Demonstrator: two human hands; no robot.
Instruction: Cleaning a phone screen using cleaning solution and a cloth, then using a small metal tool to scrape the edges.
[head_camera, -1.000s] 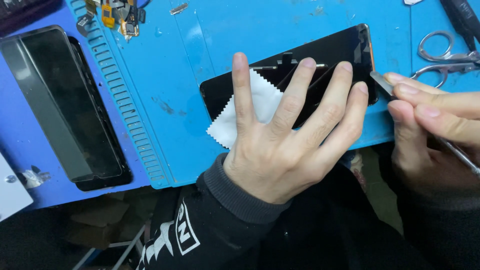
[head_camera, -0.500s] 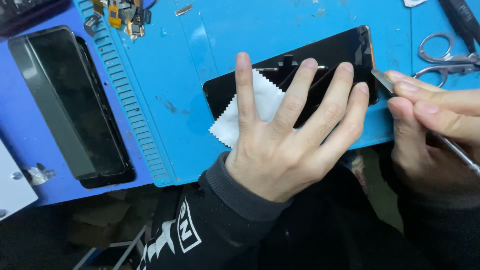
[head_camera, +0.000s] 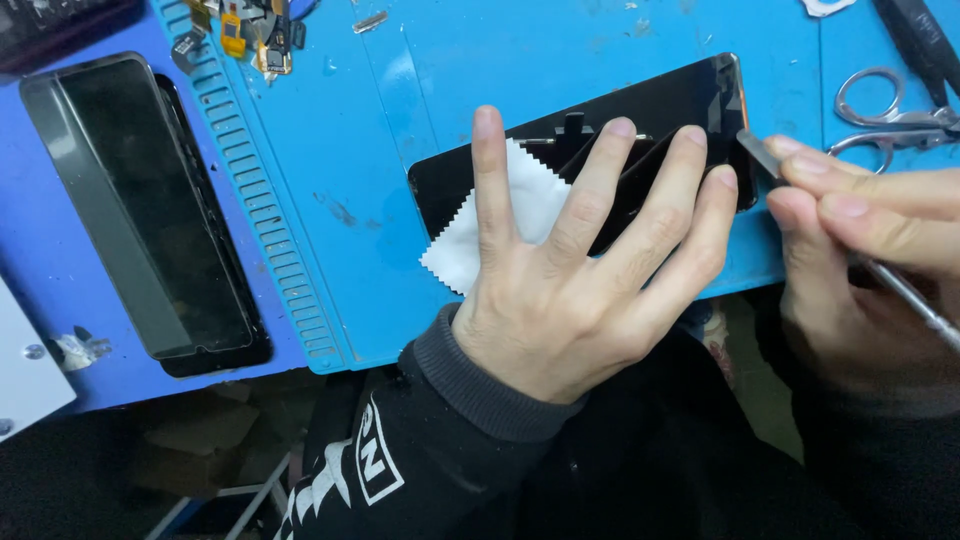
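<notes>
At the far left, about 9 o'clock in the view, a second phone (head_camera: 150, 210) with a dark screen lies on the darker blue part of the work surface. Next to its lower left corner the corner of a white plate (head_camera: 25, 375) is visible. At 11 o'clock, on the top edge of the light blue mat (head_camera: 330, 130), there is a small heap of phone parts (head_camera: 250, 35) with yellow and black pieces.

Near the centre, the left hand (head_camera: 580, 290) lies flat and open, with fingers spread, and presses down on a white cloth (head_camera: 500, 225) with a zigzag edge. The cloth lies on the black phone screen (head_camera: 640, 125), which rests on the mat a little above the centre, tilted so that its right end points to about 2 o'clock. The fingertips of this hand reach over the cloth and touch the dark glass.

At 3 o'clock the right hand (head_camera: 860, 250) is closed around a thin metal tool (head_camera: 765, 158), pinched between thumb and forefingers. The flat tip of the tool touches the right edge of the phone screen. At 1 o'clock, just above this hand, a pair of scissors (head_camera: 890, 115) lies on the mat.
</notes>
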